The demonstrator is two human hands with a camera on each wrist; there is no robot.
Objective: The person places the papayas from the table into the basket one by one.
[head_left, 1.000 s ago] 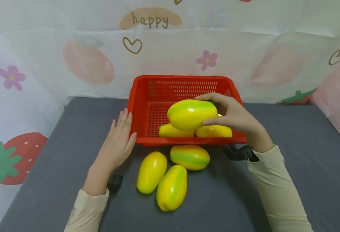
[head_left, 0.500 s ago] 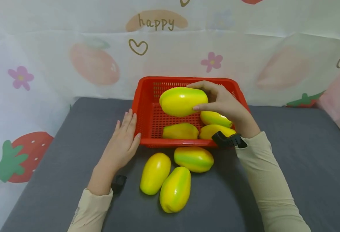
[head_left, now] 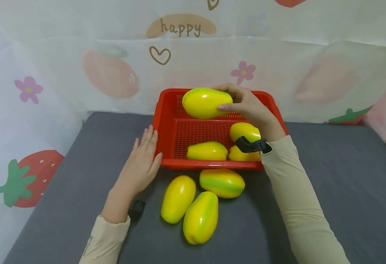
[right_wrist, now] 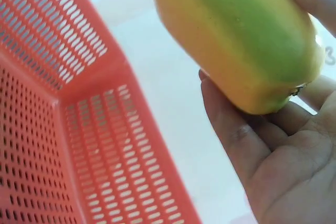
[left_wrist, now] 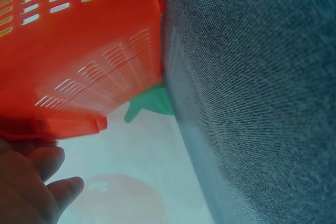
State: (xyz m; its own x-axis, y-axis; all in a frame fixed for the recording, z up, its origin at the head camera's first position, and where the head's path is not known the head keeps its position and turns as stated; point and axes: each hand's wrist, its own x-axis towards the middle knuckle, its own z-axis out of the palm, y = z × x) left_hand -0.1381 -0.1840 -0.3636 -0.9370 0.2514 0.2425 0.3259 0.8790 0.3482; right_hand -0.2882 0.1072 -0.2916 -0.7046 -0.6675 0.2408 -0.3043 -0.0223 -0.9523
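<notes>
A yellow-green papaya [head_left: 206, 103] is held up over the back of the red basket [head_left: 196, 164] by my right hand [head_left: 245, 104], thumb on the near side and fingers over the far side. In the right wrist view the same papaya [right_wrist: 236, 30] sits in the fingers, apart from the basket wall. My left hand [head_left: 137, 163] rests with extended fingers against the basket's left side. Inside the basket lie a papaya [head_left: 207, 151] at the front and two more at the right, partly hidden by the right wrist. Three papayas, one of them [head_left: 201, 218] nearest me, lie in front of the basket.
A grey cloth [head_left: 64, 205] covers the table under everything. Behind the basket hangs a pale printed curtain [head_left: 193, 62] with fruit and flower pictures. Black straps [head_left: 250, 145] sit at both wrists.
My right hand has carried the papaya up and back, from above the basket's front right to above its rear. The left hand stays at the basket's side. The head view has shifted slightly.
</notes>
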